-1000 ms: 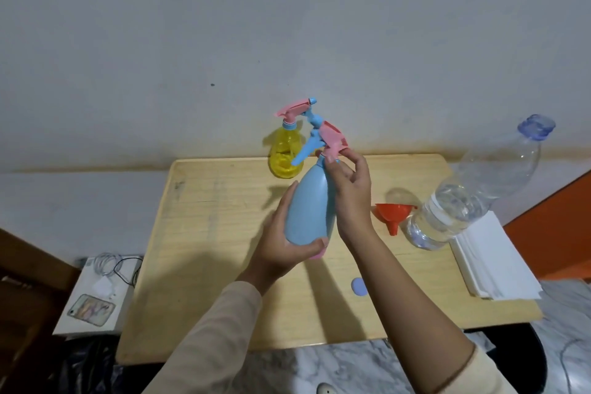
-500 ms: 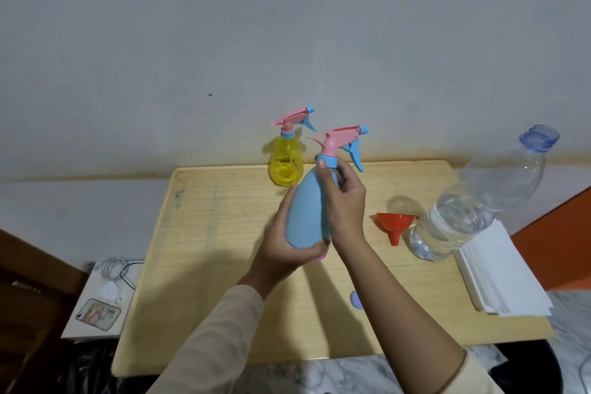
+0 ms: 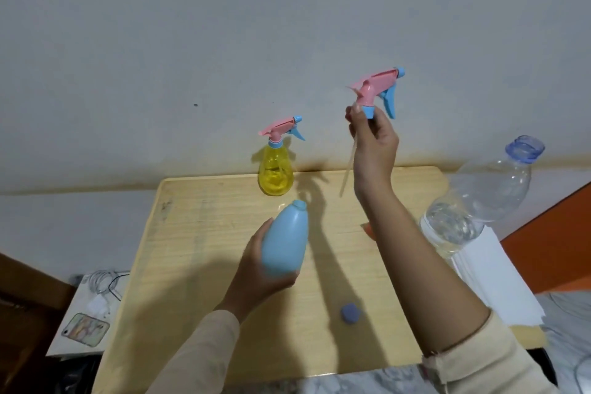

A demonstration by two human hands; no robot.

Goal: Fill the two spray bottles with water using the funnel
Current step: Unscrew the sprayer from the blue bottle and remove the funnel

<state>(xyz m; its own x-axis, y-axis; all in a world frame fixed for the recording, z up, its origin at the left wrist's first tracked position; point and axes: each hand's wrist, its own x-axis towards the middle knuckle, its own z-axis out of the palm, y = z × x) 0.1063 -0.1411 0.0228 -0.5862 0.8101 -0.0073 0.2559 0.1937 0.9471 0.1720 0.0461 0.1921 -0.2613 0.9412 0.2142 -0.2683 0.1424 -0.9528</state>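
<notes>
My left hand [image 3: 256,275] grips the blue spray bottle [image 3: 285,241] by its lower body, tilted, above the wooden table [image 3: 198,233]; its neck is uncapped. My right hand [image 3: 372,144] holds the pink and blue spray head [image 3: 375,89] high above the table, its thin dip tube [image 3: 348,166] hanging free. The yellow spray bottle [image 3: 275,169] stands at the table's back edge with its own pink head on. The large clear water bottle [image 3: 486,198] stands at the right, uncapped, partly filled. The orange funnel is almost wholly hidden behind my right forearm.
A small blue cap [image 3: 350,313] lies on the table near the front. A stack of white paper [image 3: 492,285] sits under and beside the water bottle at the right edge. Left of the table, a white box [image 3: 86,313] carries a phone and cables.
My right hand has lifted the spray head off the blue bottle and raised it up and to the right, pulling the dip tube out. The left hand still holds the bottle.
</notes>
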